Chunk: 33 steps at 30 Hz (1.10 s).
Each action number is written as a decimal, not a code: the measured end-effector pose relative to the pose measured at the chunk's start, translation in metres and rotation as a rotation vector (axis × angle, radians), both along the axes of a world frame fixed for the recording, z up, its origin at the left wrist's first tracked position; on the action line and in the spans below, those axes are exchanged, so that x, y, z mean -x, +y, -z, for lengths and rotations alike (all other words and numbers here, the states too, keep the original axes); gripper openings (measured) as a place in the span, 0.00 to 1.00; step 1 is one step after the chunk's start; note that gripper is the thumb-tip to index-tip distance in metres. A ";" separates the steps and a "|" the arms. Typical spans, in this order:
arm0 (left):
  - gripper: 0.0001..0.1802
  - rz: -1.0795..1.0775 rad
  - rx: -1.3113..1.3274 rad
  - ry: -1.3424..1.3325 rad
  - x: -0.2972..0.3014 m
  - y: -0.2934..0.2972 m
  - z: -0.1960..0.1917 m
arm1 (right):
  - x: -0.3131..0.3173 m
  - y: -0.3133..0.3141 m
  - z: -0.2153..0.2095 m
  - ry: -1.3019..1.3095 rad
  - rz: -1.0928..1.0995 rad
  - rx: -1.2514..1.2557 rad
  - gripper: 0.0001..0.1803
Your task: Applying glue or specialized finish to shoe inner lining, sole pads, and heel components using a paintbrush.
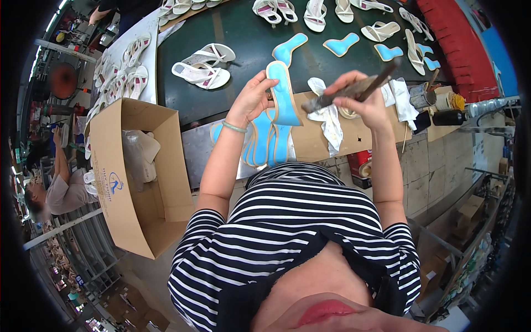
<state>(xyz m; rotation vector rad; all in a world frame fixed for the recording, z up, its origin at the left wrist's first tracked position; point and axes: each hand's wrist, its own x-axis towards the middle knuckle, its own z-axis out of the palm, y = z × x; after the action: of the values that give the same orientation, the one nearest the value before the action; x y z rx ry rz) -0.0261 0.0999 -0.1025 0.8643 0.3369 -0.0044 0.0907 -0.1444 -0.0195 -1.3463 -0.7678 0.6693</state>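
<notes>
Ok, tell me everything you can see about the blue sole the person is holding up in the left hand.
The blue sole is a shoe-sole shape with a bright blue face and a pale tan rim. It looks flat and stiff, though the material is unclear. The left hand grips its left edge and holds it up above the work surface, long axis roughly vertical in view. The right hand holds a dark brush-like tool just beside it. More blue soles lie below it.
</notes>
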 end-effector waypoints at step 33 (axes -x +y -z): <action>0.47 0.226 -0.047 -0.128 -0.029 0.013 0.017 | 0.024 0.003 0.052 -0.998 0.073 -0.011 0.18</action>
<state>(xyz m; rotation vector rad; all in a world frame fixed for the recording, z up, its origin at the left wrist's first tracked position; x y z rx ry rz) 0.0031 0.1134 -0.1193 0.9404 0.1190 -0.1506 0.0668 -0.1418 -0.0714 -1.6769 -1.4862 -0.1246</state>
